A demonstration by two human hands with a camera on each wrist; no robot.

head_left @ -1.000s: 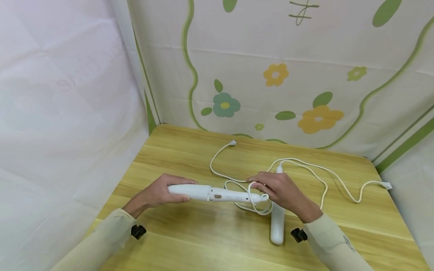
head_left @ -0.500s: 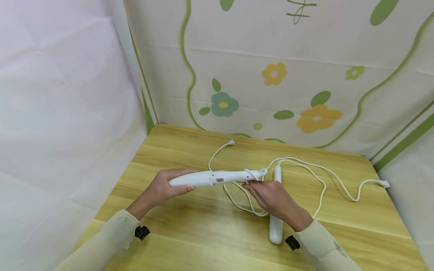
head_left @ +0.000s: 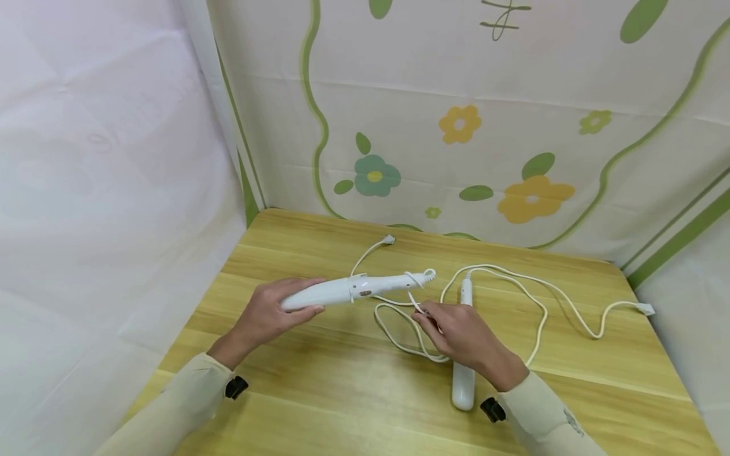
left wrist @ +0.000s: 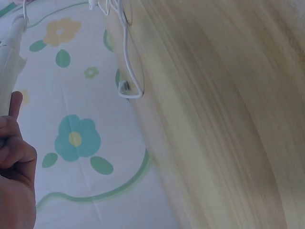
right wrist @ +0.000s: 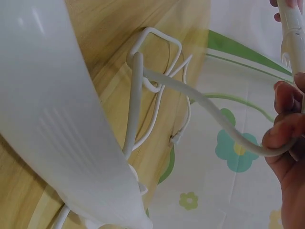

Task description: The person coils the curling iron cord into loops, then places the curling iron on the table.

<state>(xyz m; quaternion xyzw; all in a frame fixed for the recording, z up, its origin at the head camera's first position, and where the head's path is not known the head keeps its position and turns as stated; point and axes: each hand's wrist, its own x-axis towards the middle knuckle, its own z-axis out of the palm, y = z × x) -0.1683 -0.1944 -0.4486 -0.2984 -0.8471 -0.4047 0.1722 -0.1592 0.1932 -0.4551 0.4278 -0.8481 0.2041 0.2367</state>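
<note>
My left hand [head_left: 265,320] grips the wide end of a white hair straightener [head_left: 331,292], held above the table. Its narrow handle points right and slightly away, with a turn of white cord around it near the coiled cord end. Below that end, my right hand [head_left: 464,335] pinches the cord [head_left: 414,302] between thumb and fingers. The right wrist view shows the cord [right wrist: 209,105] curving into those fingers. A second white straightener [head_left: 464,386] lies lengthwise on the table, partly hidden behind the right hand. Only part of the left hand [left wrist: 16,191] shows in its wrist view.
The wooden table [head_left: 296,392] meets a flower-printed cloth wall [head_left: 422,152] at the back and a white cloth [head_left: 114,221] at the left. One plug [head_left: 388,239] lies near the back edge, another plug [head_left: 646,309] at the far right. Loose cord loops [head_left: 399,345] spread across the middle.
The held straightener has moved away from me and its handle end has swung further back. My right hand has shifted from over that end to below it, and the cord now wraps the handle.
</note>
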